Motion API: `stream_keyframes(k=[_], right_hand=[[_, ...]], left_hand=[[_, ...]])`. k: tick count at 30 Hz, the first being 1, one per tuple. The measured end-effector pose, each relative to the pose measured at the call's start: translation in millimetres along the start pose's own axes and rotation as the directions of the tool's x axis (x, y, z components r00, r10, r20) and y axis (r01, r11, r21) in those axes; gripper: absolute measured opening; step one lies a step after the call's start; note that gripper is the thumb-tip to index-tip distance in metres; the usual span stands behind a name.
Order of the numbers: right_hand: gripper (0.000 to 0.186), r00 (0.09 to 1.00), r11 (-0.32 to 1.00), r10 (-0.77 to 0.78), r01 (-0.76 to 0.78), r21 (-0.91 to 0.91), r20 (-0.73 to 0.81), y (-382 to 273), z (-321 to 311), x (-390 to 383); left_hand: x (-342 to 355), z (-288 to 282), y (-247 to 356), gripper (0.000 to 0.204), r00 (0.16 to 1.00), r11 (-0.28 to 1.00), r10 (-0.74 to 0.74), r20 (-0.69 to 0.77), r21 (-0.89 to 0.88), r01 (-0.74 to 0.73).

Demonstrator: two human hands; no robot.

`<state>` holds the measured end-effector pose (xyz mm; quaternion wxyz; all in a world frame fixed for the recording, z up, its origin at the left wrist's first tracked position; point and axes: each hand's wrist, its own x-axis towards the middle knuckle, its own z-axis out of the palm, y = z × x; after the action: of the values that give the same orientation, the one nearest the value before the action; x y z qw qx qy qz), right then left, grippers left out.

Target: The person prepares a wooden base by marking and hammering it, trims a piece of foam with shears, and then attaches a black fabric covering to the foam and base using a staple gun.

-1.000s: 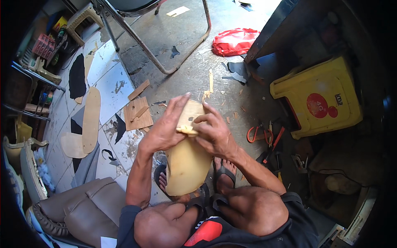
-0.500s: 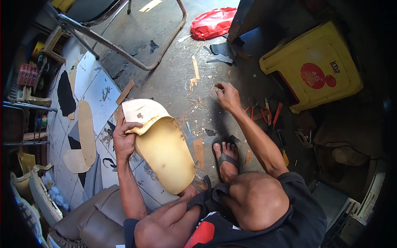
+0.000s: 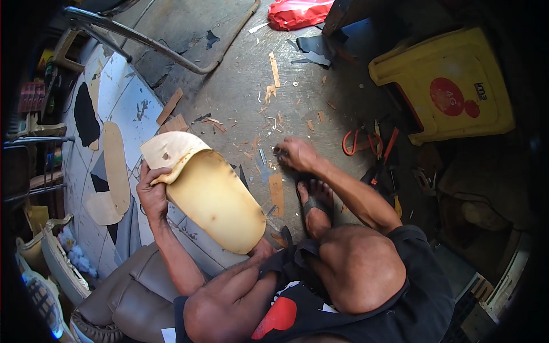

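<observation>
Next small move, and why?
Probably close the right hand on whatever lies beneath it, with the left hand steadying the cream curved piece. The right hand is low over the littered floor, fingers curled down; the left has a grip on the piece's left edge. What lies under the right fingers is hidden.

We took our right hand (image 3: pixel 298 154) off the cream shell (image 3: pixel 217 200), swung it rightward, then brought it nearer and down toward the littered floor (image 3: pixel 240 74). With our left hand (image 3: pixel 152 197) we shifted the shell's far end leftward, so it slanted from far left to near right.
</observation>
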<state>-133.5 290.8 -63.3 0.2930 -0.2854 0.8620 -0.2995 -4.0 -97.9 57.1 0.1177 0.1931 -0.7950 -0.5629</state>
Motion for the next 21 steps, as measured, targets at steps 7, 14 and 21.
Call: stream_keyframes(k=[7, 14, 21], right_hand=[[0.031, 0.968, 0.998, 0.066, -0.058, 0.039, -0.244, 1, 23, -22], [0.029, 0.954, 0.983, 0.159, -0.129, 0.131, -0.255, 26, 7, -22], [0.028, 0.774, 0.936, 0.351, -0.303, 0.18, -0.527, 68, -37, -61]], left_hand=[[-14, -77, -34, 0.029, 0.994, 0.958, -0.044, -0.096, -0.286, 0.015], [-124, 52, 264, 0.024, 0.79, 0.906, 0.068, 0.609, 0.294, -0.305], [-131, 58, 258, 0.019, 0.779, 0.912, 0.118, 0.616, 0.244, -0.331]])
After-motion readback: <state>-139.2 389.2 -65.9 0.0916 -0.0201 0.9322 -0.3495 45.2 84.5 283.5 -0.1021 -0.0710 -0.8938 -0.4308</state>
